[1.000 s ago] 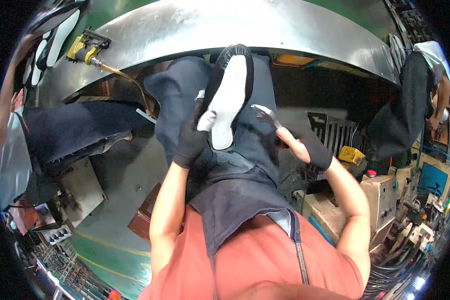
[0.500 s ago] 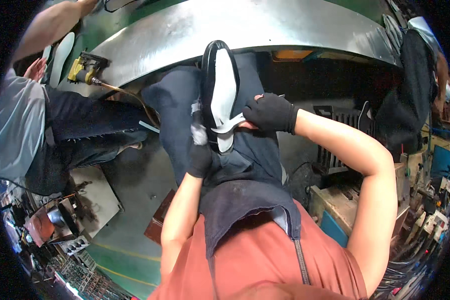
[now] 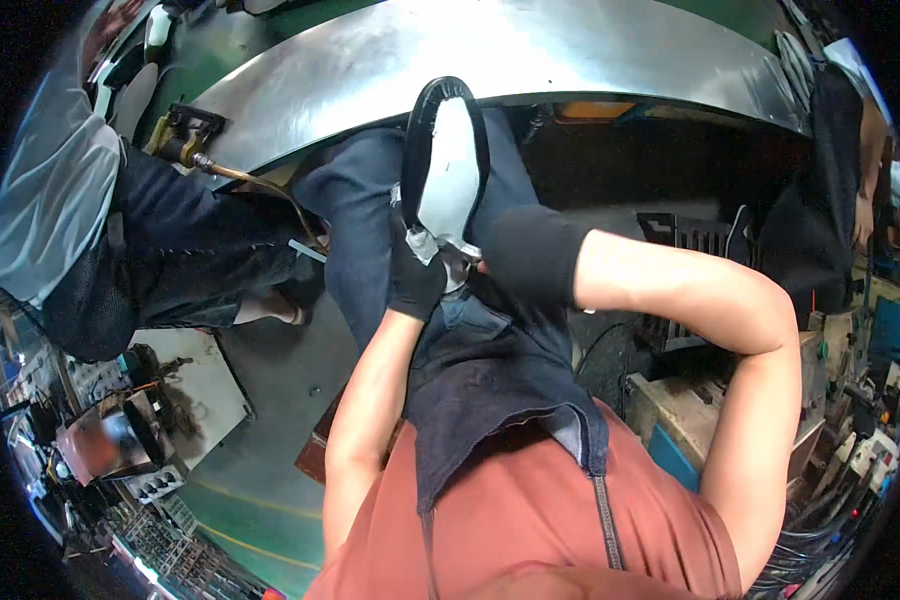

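While left grip (image 3: 417, 278) clasps shoe (image 3: 447, 180) | black-edged, white underneath | right grip (image 3: 525, 252): can't tell

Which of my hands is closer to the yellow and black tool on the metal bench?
Left. Your left hand is right of the tool, at the left side of the shoe; your right hand is farther right, at the shoe's other side.

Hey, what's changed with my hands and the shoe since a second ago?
The right hand has moved leftward, from clear of the black shoe to its near end; its grip is hidden now. The left hand still holds the shoe, which stays white underside up over the lap. The yellow tool remains on the metal bench.
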Demonstrator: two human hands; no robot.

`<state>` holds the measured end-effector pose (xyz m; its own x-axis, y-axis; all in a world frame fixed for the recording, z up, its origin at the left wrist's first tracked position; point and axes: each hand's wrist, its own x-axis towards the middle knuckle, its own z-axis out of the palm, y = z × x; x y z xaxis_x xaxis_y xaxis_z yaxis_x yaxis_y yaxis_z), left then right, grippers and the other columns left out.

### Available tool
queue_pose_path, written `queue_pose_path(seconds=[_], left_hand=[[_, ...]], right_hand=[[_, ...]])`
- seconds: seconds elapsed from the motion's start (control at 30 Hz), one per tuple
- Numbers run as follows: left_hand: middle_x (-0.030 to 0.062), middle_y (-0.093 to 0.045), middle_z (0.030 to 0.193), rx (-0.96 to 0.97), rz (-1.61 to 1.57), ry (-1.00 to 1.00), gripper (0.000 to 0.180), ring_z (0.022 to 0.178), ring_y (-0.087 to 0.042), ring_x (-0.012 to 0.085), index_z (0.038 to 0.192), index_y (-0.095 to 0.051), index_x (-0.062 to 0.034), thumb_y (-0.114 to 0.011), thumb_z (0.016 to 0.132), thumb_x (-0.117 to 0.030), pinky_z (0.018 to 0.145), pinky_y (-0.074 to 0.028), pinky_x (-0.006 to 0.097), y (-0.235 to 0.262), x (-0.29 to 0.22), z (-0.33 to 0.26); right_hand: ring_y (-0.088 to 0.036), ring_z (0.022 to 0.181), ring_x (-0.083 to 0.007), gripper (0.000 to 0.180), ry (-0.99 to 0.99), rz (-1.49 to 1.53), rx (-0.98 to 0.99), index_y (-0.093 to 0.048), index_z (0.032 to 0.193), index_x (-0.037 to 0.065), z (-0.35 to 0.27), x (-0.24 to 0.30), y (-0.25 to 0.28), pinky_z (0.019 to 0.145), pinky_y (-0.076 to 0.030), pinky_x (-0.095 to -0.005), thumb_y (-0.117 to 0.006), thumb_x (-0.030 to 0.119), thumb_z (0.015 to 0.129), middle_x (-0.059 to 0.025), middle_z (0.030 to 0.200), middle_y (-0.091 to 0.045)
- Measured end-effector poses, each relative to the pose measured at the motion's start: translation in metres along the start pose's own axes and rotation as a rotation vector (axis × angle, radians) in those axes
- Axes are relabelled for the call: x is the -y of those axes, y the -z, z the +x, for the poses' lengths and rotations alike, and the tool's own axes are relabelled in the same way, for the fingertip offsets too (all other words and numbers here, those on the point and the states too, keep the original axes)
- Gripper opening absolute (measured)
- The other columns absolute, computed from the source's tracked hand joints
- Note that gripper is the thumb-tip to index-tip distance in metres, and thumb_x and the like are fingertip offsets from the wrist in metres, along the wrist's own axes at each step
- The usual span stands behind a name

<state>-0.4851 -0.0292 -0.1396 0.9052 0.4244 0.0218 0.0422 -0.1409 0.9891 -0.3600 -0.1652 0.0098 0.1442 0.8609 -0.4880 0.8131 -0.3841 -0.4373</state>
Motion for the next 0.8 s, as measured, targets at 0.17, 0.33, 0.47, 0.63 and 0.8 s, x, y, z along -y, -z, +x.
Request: queue_pose_path(seconds=[0.17, 0.33, 0.47, 0.63, 0.8], left_hand=[[0.0238, -0.041, 0.133, -0.022, 0.151, -0.013, 0.063, 0.123, -0.044, 0.0338, 0.140, -0.020, 0.0010, -0.053, 0.088, -0.006, 0.101, -0.036, 0.038, 0.000, 0.027, 0.006], [0.0122, -0.051, 0.127, 0.028, -0.416, 0.163, 0.039, 0.115, -0.051, 0.0222, 0.135, -0.037, -0.0014, -0.042, 0.096, -0.005, 0.098, -0.041, 0.034, 0.037, 0.122, 0.002], [0.0141, -0.053, 0.124, 0.242, 0.235, 0.036, 0.037, 0.113, -0.053, 0.0226, 0.133, -0.039, 0.0001, -0.040, 0.098, -0.010, 0.100, -0.040, 0.035, 0.040, 0.006, 0.024], [0.0164, -0.055, 0.121, 0.201, 0.683, -0.026, 0.036, 0.110, -0.054, 0.0231, 0.131, -0.041, 0.0021, -0.037, 0.100, -0.016, 0.101, -0.038, 0.035, 0.047, -0.033, 0.038], [0.0107, -0.050, 0.132, 0.149, -0.538, 0.340, 0.048, 0.119, -0.049, 0.0202, 0.136, -0.039, -0.0036, -0.031, 0.102, -0.036, 0.103, -0.036, 0.033, 0.008, -0.065, 0.043]], right_hand=[[-0.062, 0.063, -0.0354, 0.045, 0.138, 0.339, 0.088, -0.065, 0.084, -0.001, -0.012, -0.057, -0.010, 0.061, -0.047, -0.0413, -0.046, 0.039, 0.094, -0.0207, 0.068, -0.062], [-0.064, 0.064, -0.0342, 0.032, 0.182, -0.014, 0.034, -0.066, 0.084, 0.001, -0.034, -0.002, 0.007, 0.059, -0.050, -0.0416, -0.055, 0.030, 0.084, -0.0198, 0.071, -0.062], [-0.061, 0.074, -0.0327, 0.026, 0.514, -0.012, -0.279, -0.061, 0.082, 0.002, -0.001, 0.028, -0.069, 0.065, -0.050, -0.0402, -0.060, 0.029, 0.082, -0.0154, 0.075, -0.059], [-0.061, 0.076, -0.0373, 0.036, 0.156, 0.138, -0.212, -0.060, 0.084, 0.002, 0.003, -0.040, -0.047, 0.068, -0.049, -0.0430, -0.051, 0.036, 0.092, -0.0203, 0.081, -0.062], [-0.062, 0.068, -0.0405, 0.043, -0.011, 0.387, -0.339, -0.065, 0.082, 0.001, -0.030, -0.055, -0.027, 0.059, -0.049, -0.0446, -0.048, 0.039, 0.092, -0.0243, 0.074, -0.062]])
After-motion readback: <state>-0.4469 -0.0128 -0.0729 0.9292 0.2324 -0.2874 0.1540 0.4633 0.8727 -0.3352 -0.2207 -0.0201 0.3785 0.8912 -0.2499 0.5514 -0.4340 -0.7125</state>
